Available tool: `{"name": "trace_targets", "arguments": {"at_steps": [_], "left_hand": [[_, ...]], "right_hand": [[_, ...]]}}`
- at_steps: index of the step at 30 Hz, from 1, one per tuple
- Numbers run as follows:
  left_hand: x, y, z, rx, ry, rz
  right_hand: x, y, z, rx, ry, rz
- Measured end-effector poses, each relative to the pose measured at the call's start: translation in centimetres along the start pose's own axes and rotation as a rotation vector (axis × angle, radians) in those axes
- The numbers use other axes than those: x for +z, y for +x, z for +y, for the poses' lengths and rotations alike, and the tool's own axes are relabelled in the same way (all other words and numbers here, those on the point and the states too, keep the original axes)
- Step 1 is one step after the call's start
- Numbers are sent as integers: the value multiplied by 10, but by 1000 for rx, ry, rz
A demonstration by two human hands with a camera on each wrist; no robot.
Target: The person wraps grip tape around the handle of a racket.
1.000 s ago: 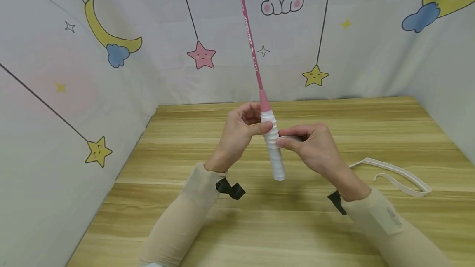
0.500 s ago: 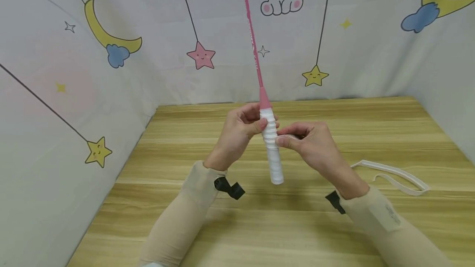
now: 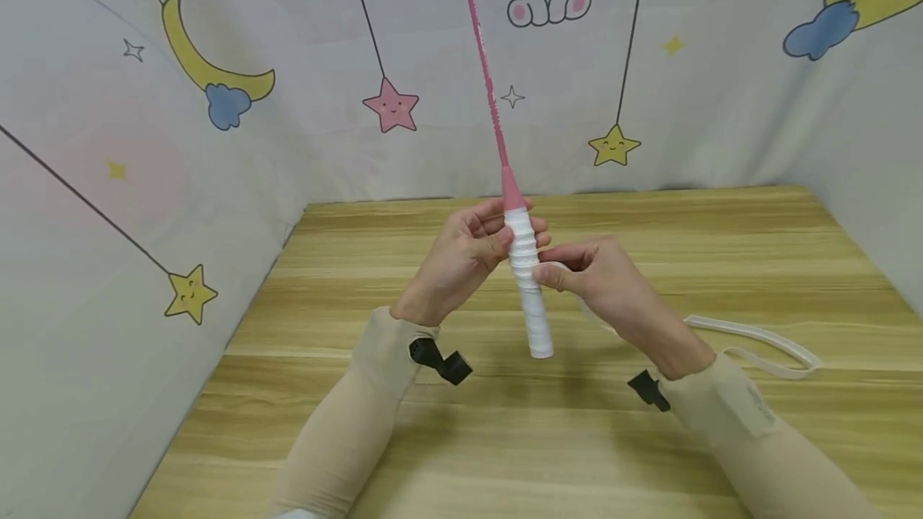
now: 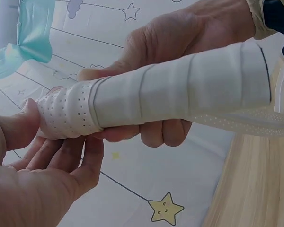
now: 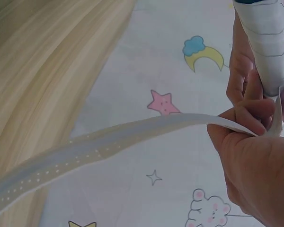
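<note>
A pink badminton racket is held up at a tilt, its head beyond the top of the head view. My left hand grips the upper part of its white handle, thumb in front and fingers behind. Perforated white grip tape winds in ridged turns round the upper handle; the lower handle shows a smooth white wrap. Close beside the handle, my right hand pinches the loose tape between thumb and forefinger where it leaves the last turn. The tape trails under the right wrist.
The tape's far end lies looped on the wooden table at the right. Behind the table hangs a white cloth printed with stars and moons. A turquoise piece of fabric appears at the left wrist view's upper corner.
The racket has turned a little about its length, with the left thumb shifting toward the handle's left edge. The tape on the table has slid slightly left.
</note>
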State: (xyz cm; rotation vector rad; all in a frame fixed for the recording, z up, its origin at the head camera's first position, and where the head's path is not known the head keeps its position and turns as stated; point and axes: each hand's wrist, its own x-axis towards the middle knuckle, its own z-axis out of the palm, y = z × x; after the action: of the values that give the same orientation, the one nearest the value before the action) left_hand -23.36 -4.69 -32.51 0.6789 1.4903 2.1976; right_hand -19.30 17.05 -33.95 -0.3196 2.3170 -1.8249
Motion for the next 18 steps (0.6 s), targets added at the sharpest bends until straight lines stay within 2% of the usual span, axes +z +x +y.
{"name": "trace_targets", "arguments": {"at_steps": [3,5,10,12,14,18], "left_hand": [[-1,0,1,-3,9,-15],[0,1,1,2,65,8],[4,1,0,9,373,144],[6,2,0,14,454,184],[7,3,0,25,477,202],[6,3,0,57,459,204]], "right_hand": [[2,-1,-2,6,-2,44],[2,-1,-3,14,-5,77],[4,-4,-2,26,-22,124],[5,-6,-2,27,-36,135],[7,-6,-2,27,-44,144],[8,-8,-4,25,-59,149]]}}
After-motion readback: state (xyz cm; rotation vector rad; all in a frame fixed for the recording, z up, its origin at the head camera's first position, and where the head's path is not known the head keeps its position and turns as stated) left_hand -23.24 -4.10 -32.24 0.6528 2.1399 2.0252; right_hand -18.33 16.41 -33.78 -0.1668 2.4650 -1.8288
